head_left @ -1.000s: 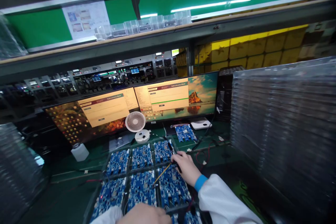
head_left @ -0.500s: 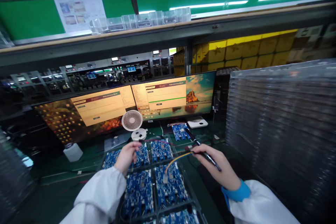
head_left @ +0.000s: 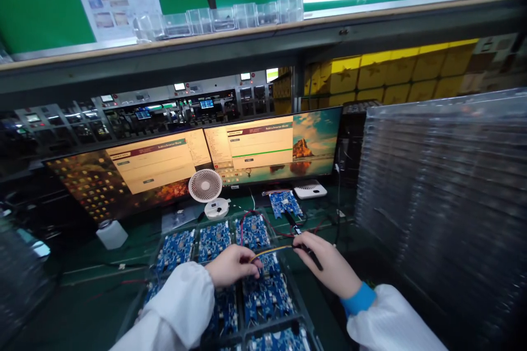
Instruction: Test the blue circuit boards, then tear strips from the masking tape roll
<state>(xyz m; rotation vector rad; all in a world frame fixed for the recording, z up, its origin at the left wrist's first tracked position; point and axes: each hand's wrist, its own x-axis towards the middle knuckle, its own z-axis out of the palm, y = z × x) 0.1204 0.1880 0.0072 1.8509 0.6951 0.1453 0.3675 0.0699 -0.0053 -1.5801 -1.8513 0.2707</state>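
My right hand [head_left: 327, 263] is closed round a dark pen [head_left: 293, 223] and pinches one end of a thin yellow-and-dark wire cable [head_left: 272, 251]. Over the circuit boards, my left hand [head_left: 233, 266] is closed at the cable's other end, its fingertips hiding that end. Beneath both ends of the cable's span lies a clear compartment tray [head_left: 242, 334] holding several blue circuit boards [head_left: 267, 299]. The left hand covers part of the middle boards.
Two monitors [head_left: 263, 148] stand behind the tray, with a small white fan [head_left: 206, 186] before them. Another blue board [head_left: 284, 204] lies near a white device [head_left: 310, 190]. A white bottle [head_left: 112, 235] stands left; stacked clear trays [head_left: 440, 192] rise on the right.
My left hand has come down and right to the cable's free end and closed there. My right hand has shifted slightly left, still with the pen and cable.
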